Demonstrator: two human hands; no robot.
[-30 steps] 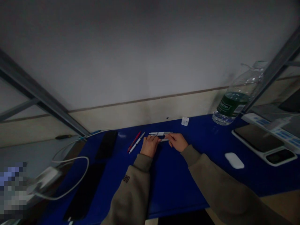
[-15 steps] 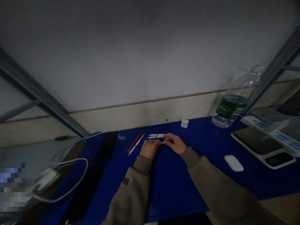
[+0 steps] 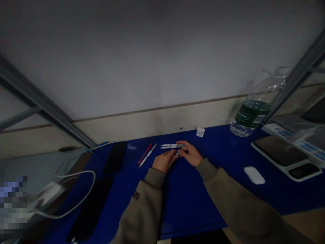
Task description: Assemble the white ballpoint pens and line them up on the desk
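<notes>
**Two white pens (image 3: 170, 146) caught in the right hand (image 3: 190, 153) on a blue worktop (image 3: 193, 203)**

The pens sit side by side, running crosswise at about 12 o'clock from the person's wrists. The fingers of the right hand curl closed around their right-hand ends, with the thumb tucked beneath, in what looks like a pinch. The left hand (image 3: 164, 161) lies palm down at 9 o'clock from the right hand, its fingers reaching in just below the pens, almost touching the right hand. I cannot tell whether it grips anything. Olive sweatshirt sleeves cover both forearms.

At 9 o'clock from the hands, a red pen (image 3: 145, 154) and a white-and-grey pen (image 3: 148, 155) lie angled, just beside each other. Beyond them, a black phone (image 3: 115, 157) lies flat. A small white cube charger (image 3: 200, 132) stands near the wall at 1 o'clock. Farther round at 2 o'clock is a water bottle with a green label (image 3: 250, 115), mostly empty. At 3 o'clock are a white mouse (image 3: 254, 175) and a white-framed tablet (image 3: 279, 152). A white cable (image 3: 76, 173) loops off at 9 o'clock.
</notes>
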